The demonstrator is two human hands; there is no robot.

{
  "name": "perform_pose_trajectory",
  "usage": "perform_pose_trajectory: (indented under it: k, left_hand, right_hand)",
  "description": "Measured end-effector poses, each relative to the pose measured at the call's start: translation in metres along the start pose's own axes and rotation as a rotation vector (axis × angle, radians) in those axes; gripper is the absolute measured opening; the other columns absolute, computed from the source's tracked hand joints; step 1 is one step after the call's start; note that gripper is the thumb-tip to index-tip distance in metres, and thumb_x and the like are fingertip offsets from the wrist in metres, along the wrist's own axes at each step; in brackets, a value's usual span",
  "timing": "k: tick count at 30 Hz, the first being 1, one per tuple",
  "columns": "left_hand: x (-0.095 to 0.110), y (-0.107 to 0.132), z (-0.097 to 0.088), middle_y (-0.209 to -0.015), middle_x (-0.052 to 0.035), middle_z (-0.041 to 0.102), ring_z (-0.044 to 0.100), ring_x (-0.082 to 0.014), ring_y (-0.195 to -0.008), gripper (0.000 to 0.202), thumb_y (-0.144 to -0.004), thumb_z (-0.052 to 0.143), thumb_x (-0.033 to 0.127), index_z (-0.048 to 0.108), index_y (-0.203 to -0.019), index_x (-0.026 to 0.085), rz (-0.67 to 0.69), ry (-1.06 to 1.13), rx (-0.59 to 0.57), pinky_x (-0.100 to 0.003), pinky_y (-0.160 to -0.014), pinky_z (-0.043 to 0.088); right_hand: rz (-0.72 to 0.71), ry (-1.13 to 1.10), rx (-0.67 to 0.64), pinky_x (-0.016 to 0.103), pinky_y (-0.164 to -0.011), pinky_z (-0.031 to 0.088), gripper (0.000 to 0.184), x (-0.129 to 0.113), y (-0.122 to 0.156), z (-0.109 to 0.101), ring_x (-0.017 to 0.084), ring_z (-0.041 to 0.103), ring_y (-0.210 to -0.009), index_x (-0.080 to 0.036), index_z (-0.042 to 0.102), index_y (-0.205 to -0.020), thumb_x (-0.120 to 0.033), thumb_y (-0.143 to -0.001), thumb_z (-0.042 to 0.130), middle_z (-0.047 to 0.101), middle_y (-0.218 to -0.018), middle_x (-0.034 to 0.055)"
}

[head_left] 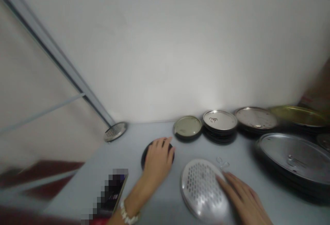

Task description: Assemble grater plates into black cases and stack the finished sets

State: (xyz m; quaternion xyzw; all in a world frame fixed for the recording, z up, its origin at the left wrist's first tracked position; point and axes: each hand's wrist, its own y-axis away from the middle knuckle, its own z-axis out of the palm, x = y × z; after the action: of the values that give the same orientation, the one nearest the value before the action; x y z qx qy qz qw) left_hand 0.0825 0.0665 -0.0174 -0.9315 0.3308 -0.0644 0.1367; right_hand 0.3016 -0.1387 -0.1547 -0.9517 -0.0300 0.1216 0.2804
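My left hand (157, 159) lies palm down on a small black round disc (144, 153) on the grey table, fingers curled over its far edge; a beaded bracelet is on that wrist. My right hand (241, 197) rests on the right rim of a round perforated metal disc (202, 187) lying flat, with its fingers stretched along the edge. A small wire clip (223, 163) lies just beyond that disc.
Along the white wall stand a greenish lid (187, 127), a stack of silver lids (220, 123), wider metal lids (256, 117) and a gold one (299, 115). A large oval lid (296, 156) sits right. A phone (113, 190) lies left; a perforated disc (116, 131) leans in the corner.
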Motion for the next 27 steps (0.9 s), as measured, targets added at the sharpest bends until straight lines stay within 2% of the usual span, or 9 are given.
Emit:
perform_pose_trajectory:
  k: [2,4,6,8,12,16,20,24,27]
  left_hand:
    - [-0.034,-0.003,-0.004,-0.127,-0.0172,0.062,0.056,-0.0331,-0.115,0.042,-0.099,0.044,0.03,0.052,-0.137,0.014,-0.163,-0.166,-0.021,-0.045,-0.091,0.047]
    - [-0.062,-0.001,-0.004,-0.117,-0.0177,0.066,0.063,-0.032,-0.105,0.046,-0.096,0.047,0.025,0.046,-0.14,0.012,-0.266,-0.238,-0.161,-0.042,-0.085,0.049]
    - [-0.08,0.005,-0.003,-0.116,-0.0162,0.067,0.066,-0.0288,-0.101,0.045,-0.094,0.046,0.018,0.048,-0.138,0.013,-0.284,-0.198,-0.303,-0.039,-0.085,0.05]
    - [-0.085,0.012,-0.004,-0.121,-0.0149,0.065,0.067,-0.0263,-0.104,0.044,-0.093,0.044,0.012,0.05,-0.136,0.014,-0.274,-0.126,-0.372,-0.037,-0.09,0.049]
    - [-0.068,0.018,-0.011,-0.126,-0.0123,0.063,0.063,-0.025,-0.113,0.048,-0.093,0.043,0.01,0.049,-0.14,0.018,-0.225,-0.021,-0.418,-0.036,-0.098,0.046]
    - [-0.048,0.014,-0.021,-0.123,-0.0138,0.061,0.066,-0.0262,-0.105,0.049,-0.096,0.037,0.013,0.046,-0.145,0.018,-0.204,-0.03,-0.39,-0.038,-0.093,0.048]
    - [-0.039,0.013,-0.033,-0.12,-0.0139,0.06,0.067,-0.0257,-0.098,0.05,-0.097,0.036,0.016,0.046,-0.146,0.019,-0.171,0.008,-0.35,-0.038,-0.089,0.05]
    - [-0.029,0.023,-0.041,-0.115,-0.0091,0.063,0.067,-0.022,-0.096,0.045,-0.095,0.045,0.024,0.056,-0.139,0.025,-0.126,0.198,-0.281,-0.033,-0.089,0.05]
    - [-0.018,0.031,-0.036,-0.115,-0.0081,0.066,0.066,-0.0225,-0.101,0.042,-0.092,0.05,0.027,0.062,-0.132,0.026,-0.097,0.304,-0.305,-0.032,-0.091,0.05]
  right_hand:
    - [0.018,0.01,-0.018,0.045,-0.094,0.049,0.103,0.0,0.001,0.003,0.039,0.057,-0.123,-0.027,0.034,-0.154,-0.071,-0.069,0.074,0.056,-0.143,0.0152]
    - [0.026,0.024,-0.019,0.044,-0.095,0.048,0.104,-0.001,0.001,0.004,0.038,0.058,-0.123,-0.027,0.034,-0.154,-0.07,-0.069,0.074,0.056,-0.143,0.0147]
    - [0.017,0.038,-0.003,0.044,-0.094,0.048,0.107,-0.002,-0.002,0.003,0.038,0.059,-0.121,-0.026,0.034,-0.154,-0.073,-0.067,0.074,0.057,-0.142,0.015]
    - [-0.01,0.055,0.026,0.044,-0.092,0.048,0.108,-0.003,-0.006,0.002,0.037,0.061,-0.118,-0.025,0.034,-0.154,-0.076,-0.066,0.072,0.059,-0.139,0.0157]
    - [-0.085,0.093,0.084,0.041,-0.086,0.051,0.102,-0.001,-0.011,-0.004,0.035,0.066,-0.108,-0.021,0.035,-0.154,-0.074,-0.073,0.067,0.065,-0.131,0.0171]
    - [-0.109,0.094,0.048,0.037,-0.082,0.055,0.094,0.005,-0.006,-0.006,0.033,0.068,-0.106,-0.02,0.037,-0.153,-0.067,-0.078,0.067,0.065,-0.13,0.017]
    - [-0.077,0.089,0.024,0.035,-0.082,0.057,0.082,0.011,0.001,-0.004,0.032,0.069,-0.106,-0.025,0.04,-0.152,-0.06,-0.083,0.067,0.067,-0.13,0.0143]
    - [-0.114,0.105,0.011,0.035,-0.081,0.058,0.089,0.01,0.0,-0.007,0.032,0.07,-0.106,-0.023,0.036,-0.153,-0.065,-0.081,0.066,0.067,-0.129,0.0144]
    - [-0.13,0.118,0.022,0.035,-0.081,0.058,0.091,0.008,-0.003,-0.009,0.032,0.07,-0.105,-0.023,0.033,-0.155,-0.065,-0.081,0.066,0.067,-0.129,0.0138]
